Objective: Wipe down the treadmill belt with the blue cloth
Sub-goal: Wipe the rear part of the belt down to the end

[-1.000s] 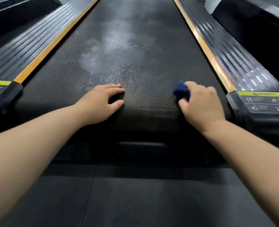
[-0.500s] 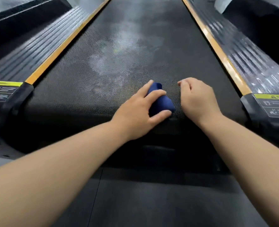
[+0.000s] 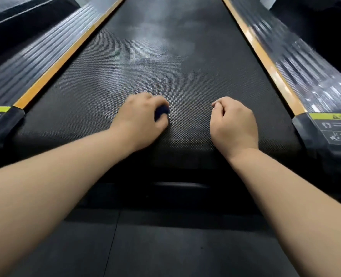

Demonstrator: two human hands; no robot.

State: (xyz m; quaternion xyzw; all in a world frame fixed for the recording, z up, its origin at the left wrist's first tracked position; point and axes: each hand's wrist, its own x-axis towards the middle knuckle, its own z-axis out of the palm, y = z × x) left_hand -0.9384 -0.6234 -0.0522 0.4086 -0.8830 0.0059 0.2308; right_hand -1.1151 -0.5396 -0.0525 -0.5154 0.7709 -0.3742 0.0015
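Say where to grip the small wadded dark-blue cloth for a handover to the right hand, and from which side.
Probably the rounded bulge of the small wadded dark-blue cloth poking out between the left hand's fingers and thumb; the rest is hidden under the palm. Come from the right, low over the black textured treadmill belt: the bulge faces the empty, curled right hand.

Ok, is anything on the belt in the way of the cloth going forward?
Nothing visible is. The left hand grips the blue cloth at the near end of the treadmill belt, which ahead shows only pale smears. The right hand is off to the side, curled and empty.
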